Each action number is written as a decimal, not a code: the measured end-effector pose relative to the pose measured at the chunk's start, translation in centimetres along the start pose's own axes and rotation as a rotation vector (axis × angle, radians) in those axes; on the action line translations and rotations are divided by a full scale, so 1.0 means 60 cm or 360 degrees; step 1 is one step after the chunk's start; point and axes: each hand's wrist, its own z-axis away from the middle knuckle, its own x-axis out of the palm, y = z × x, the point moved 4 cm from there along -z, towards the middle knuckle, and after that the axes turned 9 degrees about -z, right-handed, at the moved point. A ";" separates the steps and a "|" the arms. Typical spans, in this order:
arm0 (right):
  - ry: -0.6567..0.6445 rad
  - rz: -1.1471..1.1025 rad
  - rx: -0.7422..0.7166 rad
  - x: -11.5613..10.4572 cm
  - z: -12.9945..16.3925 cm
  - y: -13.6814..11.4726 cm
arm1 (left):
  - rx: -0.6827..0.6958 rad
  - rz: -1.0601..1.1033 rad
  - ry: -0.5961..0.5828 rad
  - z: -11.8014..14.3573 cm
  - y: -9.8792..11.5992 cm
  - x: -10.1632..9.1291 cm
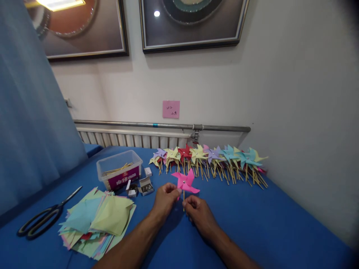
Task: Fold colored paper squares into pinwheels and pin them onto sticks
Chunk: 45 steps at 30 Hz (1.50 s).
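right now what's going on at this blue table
A person holds a pink pinwheel over the blue table: the left hand at a blade, the right hand pinching its stick. A row of finished pinwheels lies by the wall; paper squares, scissors and a plastic tub sit to the left.

paper stack left of hands | scissors further left | pinwheel row behind

Matt paper pinwheel on wooden stick; blue cloth table.
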 end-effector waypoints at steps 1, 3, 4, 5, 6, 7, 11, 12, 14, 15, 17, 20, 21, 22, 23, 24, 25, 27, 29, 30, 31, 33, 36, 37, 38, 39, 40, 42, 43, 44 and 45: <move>-0.0004 0.0000 -0.0004 0.000 0.000 0.000 | 0.0013 -0.0048 0.0005 0.000 -0.002 0.003; -0.0010 0.0005 -0.0009 0.000 0.000 -0.001 | 0.0021 -0.0099 0.0031 -0.001 -0.006 0.006; -0.0007 0.0007 -0.0010 0.000 0.000 0.000 | 0.0013 -0.0117 0.0049 -0.002 -0.008 0.005; -0.0005 0.0009 -0.0009 0.000 0.000 0.000 | 0.0001 -0.0136 0.0068 -0.003 -0.009 0.003; 0.0000 0.0011 -0.0005 -0.001 0.000 0.000 | -0.0008 -0.0152 0.0087 -0.004 -0.009 0.001; 0.0000 0.0016 0.0000 0.000 0.001 0.001 | -0.0013 -0.0162 0.0105 -0.005 -0.007 -0.003; -0.0026 0.0026 0.0021 0.001 0.001 0.002 | -0.0009 -0.0144 0.0092 -0.007 0.003 -0.012; -0.0031 0.0029 0.0019 0.001 0.001 0.003 | -0.0025 -0.0129 0.0066 -0.006 0.003 -0.011; -0.0026 0.0037 0.0002 0.001 0.000 0.003 | -0.0103 -0.0072 -0.0023 -0.003 0.000 -0.004; -0.0024 0.0042 -0.0008 0.001 -0.001 0.003 | -0.0150 -0.0023 -0.0078 0.000 -0.002 0.002; -0.0027 0.0044 -0.0022 0.000 -0.002 0.004 | -0.0211 0.0098 -0.0192 0.006 -0.006 0.014; -0.0059 0.0037 -0.0036 0.002 -0.002 0.005 | -0.0203 0.0242 -0.0289 0.013 -0.007 0.026; -0.0071 0.0035 -0.0044 0.003 -0.002 0.004 | -0.0202 0.0266 -0.0298 0.014 -0.007 0.027; -0.0079 0.0035 -0.0055 0.003 -0.001 0.003 | -0.0208 0.0284 -0.0302 0.014 -0.008 0.027; -0.0088 0.0039 -0.0068 0.005 0.000 0.002 | -0.0215 0.0300 -0.0303 0.014 -0.008 0.027; -0.0095 0.0046 -0.0083 0.006 0.002 0.000 | -0.0218 0.0320 -0.0302 0.014 -0.009 0.026; -0.0104 0.0060 -0.0099 0.007 0.003 -0.001 | -0.0223 0.0346 -0.0297 0.013 -0.009 0.024; -0.0124 0.0100 -0.0133 0.010 0.006 -0.003 | -0.0237 0.0405 -0.0279 0.011 -0.011 0.021; -0.0131 0.0138 -0.0162 0.011 0.007 -0.004 | -0.0257 0.0441 -0.0258 0.010 -0.012 0.018; -0.0126 0.0150 -0.0170 0.011 0.007 -0.004 | -0.0269 0.0447 -0.0255 0.010 -0.012 0.018; -0.0115 0.0158 -0.0175 0.011 0.007 -0.003 | -0.0277 0.0448 -0.0258 0.010 -0.012 0.018; -0.0090 0.0163 -0.0175 0.010 0.005 -0.002 | -0.0282 0.0455 -0.0264 0.011 -0.012 0.019; -0.0075 0.0164 -0.0172 0.010 0.004 -0.001 | -0.0261 0.0478 -0.0264 0.012 -0.013 0.022; -0.0075 0.0169 -0.0171 0.010 0.004 -0.001 | -0.0257 0.0489 -0.0262 0.012 -0.013 0.023; -0.0072 0.0176 -0.0171 0.010 0.004 -0.001 | -0.0258 0.0496 -0.0256 0.012 -0.014 0.023; -0.0063 0.0183 -0.0170 0.009 0.004 -0.001 | -0.0264 0.0499 -0.0250 0.012 -0.016 0.024; -0.0051 0.0191 -0.0168 0.008 0.004 -0.002 | -0.0271 0.0500 -0.0245 0.012 -0.017 0.024; -0.0020 0.0206 -0.0163 0.006 0.003 -0.002 | -0.0287 0.0481 -0.0243 0.011 -0.020 0.024; -0.0009 0.0214 -0.0160 0.005 0.003 -0.002 | -0.0294 0.0460 -0.0244 0.011 -0.021 0.024; -0.0002 0.0218 -0.0158 0.003 0.002 -0.001 | -0.0301 0.0435 -0.0247 0.012 -0.022 0.024; 0.0003 0.0217 -0.0155 0.003 0.002 -0.001 | -0.0309 0.0405 -0.0247 0.012 -0.023 0.025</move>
